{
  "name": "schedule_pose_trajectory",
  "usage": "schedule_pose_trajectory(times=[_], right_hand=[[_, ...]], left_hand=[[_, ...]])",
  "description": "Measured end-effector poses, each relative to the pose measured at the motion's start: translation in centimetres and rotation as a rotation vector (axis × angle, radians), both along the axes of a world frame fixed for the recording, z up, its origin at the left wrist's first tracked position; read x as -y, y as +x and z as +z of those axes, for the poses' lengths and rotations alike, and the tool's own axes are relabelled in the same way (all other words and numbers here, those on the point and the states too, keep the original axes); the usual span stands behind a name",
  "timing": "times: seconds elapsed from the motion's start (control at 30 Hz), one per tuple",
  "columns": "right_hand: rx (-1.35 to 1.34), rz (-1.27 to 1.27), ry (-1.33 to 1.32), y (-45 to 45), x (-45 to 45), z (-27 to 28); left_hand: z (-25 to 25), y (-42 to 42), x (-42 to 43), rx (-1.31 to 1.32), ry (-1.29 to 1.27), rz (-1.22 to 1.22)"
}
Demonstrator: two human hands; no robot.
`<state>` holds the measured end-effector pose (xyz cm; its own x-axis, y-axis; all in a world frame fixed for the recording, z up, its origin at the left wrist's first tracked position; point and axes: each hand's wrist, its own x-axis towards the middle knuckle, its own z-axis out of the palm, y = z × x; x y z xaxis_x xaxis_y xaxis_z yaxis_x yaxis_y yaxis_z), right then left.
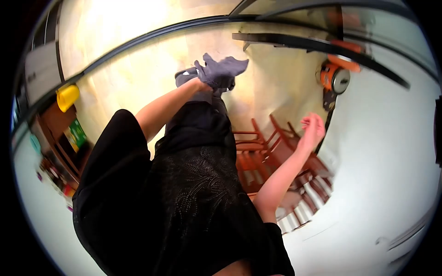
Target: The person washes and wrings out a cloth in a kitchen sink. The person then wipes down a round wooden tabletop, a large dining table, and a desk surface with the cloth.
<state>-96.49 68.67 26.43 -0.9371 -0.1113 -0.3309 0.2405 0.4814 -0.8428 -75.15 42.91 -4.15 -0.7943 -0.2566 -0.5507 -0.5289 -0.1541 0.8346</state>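
Note:
A dark grey cloth (222, 72) is bunched at the end of my left arm, in front of my body. It covers most of my left hand (202, 85), whose fingers are closed in it, and its loose corners stick out. Below the cloth, part of a dark shoe (183, 76) shows on the floor. Off to the right, my right hand (314, 127) hangs in the air with loosely bent fingers, slightly blurred. I see nothing in it. Reddish-brown wooden chairs (258, 146) stand just below and beside that hand.
A dark-framed edge (152, 37) curves across the pale floor (138, 64). A long black bar (317, 45) spans the upper right. Near the white wall (382, 152) stands an orange appliance with a round metal lid (341, 81). At left are a yellow object (67, 97) and a brown shelf (57, 122).

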Motion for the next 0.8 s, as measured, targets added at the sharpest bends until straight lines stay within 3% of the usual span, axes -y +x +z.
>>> schedule_pose_trajectory(times=[0.27, 0.37, 0.4, 0.43, 0.47, 0.5, 0.57, 0.63, 0.67, 0.7, 0.73, 0.8], right_hand=[[-0.840, 0.433, 0.058, -15.7, 12.0, 10.1], [-1.086, 0.644, 0.201, -19.8, 17.5, 9.5], [-1.059, 0.741, 0.273, -21.3, 19.9, 8.2], [-1.097, 0.814, 0.510, -22.1, 21.0, 7.8], [-1.125, 0.888, 0.761, -23.4, 22.5, 6.6], [-1.097, 0.947, 0.822, -23.3, 23.2, 6.5], [-0.983, 0.928, 0.806, -23.3, 22.7, 5.9], [-0.962, 0.937, 0.860, -22.8, 22.0, 6.1], [-0.952, 0.935, 0.862, -22.4, 22.1, 5.8], [-0.940, 0.930, 0.859, -22.3, 22.4, 5.5], [-0.923, 0.930, 0.867, -22.1, 22.7, 5.2], [-0.895, 0.931, 0.885, -22.1, 23.0, 5.4]], left_hand=[[-13.8, -6.3, 0.9, -0.054, -0.174, 0.471], [-22.1, -9.8, 0.8, 0.117, -0.526, 0.460], [-23.0, -11.1, 1.7, 0.134, -0.543, 0.536], [-23.1, -12.4, 2.9, 0.148, -0.559, 0.614], [-19.5, -13.4, 5.1, 0.290, -0.710, 0.513], [-15.2, -14.5, 7.7, 0.435, -0.855, 0.407], [-19.9, -16.6, 8.2, 0.321, -0.902, 0.373], [-25.8, -19.3, 7.1, 0.433, -0.799, 0.316], [-27.7, -20.5, 7.3, 0.657, -0.628, 0.165], [-29.5, -20.7, 7.2, 0.549, -0.675, 0.291], [-31.2, -21.3, 7.1, 0.607, -0.509, 0.408], [-26.4, -21.6, 9.5, 0.710, -0.162, 0.633]])
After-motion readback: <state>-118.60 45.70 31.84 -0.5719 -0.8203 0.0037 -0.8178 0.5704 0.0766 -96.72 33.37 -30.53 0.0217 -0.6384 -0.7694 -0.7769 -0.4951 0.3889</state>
